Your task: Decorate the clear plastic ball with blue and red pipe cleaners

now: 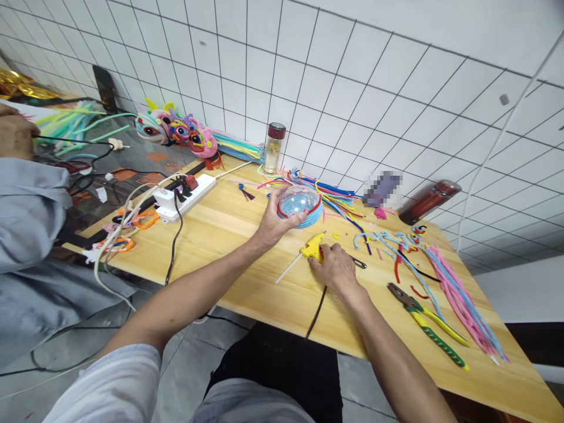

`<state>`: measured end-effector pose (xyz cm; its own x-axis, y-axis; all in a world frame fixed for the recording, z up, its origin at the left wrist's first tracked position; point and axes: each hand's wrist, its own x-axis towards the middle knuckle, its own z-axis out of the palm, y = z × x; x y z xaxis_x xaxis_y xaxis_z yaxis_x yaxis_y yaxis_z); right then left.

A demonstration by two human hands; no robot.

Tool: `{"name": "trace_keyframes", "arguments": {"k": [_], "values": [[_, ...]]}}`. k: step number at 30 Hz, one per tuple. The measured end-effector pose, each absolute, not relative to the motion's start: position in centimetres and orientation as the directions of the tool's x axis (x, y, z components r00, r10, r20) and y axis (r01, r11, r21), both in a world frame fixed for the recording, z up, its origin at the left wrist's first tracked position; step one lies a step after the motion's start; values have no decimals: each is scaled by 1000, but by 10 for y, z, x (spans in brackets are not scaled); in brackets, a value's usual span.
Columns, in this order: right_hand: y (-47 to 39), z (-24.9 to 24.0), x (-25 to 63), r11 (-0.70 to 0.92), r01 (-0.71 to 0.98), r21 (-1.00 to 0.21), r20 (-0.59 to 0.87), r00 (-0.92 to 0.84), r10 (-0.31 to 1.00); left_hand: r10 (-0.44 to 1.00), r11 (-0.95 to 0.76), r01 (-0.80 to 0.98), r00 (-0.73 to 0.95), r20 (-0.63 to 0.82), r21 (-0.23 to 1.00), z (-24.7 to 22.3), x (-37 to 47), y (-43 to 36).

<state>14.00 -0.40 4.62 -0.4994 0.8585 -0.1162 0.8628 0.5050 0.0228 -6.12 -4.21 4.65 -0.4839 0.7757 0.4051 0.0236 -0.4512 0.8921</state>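
In my left hand (274, 220) is a clear ball (300, 207), its lower part wrapped in light blue pipe cleaner, with a red strand around it. My fingers curl round its left side and the thumb lies along its front. To the right and lower, my right hand (337, 267) is closed round the handle of a yellow glue gun (312, 247), which lies on the wooden table. A white glue stick (288, 269) sticks out of the gun toward the lower left. Part of the handle is hidden under my fingers.
A power strip (187, 197) with cables lies left. Behind stand a glass bottle (274, 150) and bundled pipe cleaners (330, 189). Pliers (423, 317), pink and blue strands (462, 302) and a dark red flask (429, 201) are right. Another person's hand (16, 134) is far left.
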Motion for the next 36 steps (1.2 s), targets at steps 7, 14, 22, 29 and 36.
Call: {"name": "trace_keyframes", "arguments": {"k": [7,14,22,29,36], "values": [[7,54,164,433,875,-215,-175,-471,865,748,-464,25,-525,407,885,38,-64,-37],[16,48,214,448,475,-757,222,-458,861,746,-449,47,-529,403,892,33,-64,-34],[16,40,218,433,29,-901,325,-617,717,786,-380,105,-487,381,919,24,-60,-34],[17,26,228,381,-10,-925,297,-646,704,821,-331,175,-431,375,927,18,-52,-37],[18,17,238,431,44,-901,267,-728,632,856,-272,214,-392,338,938,13,-50,-38]]}}
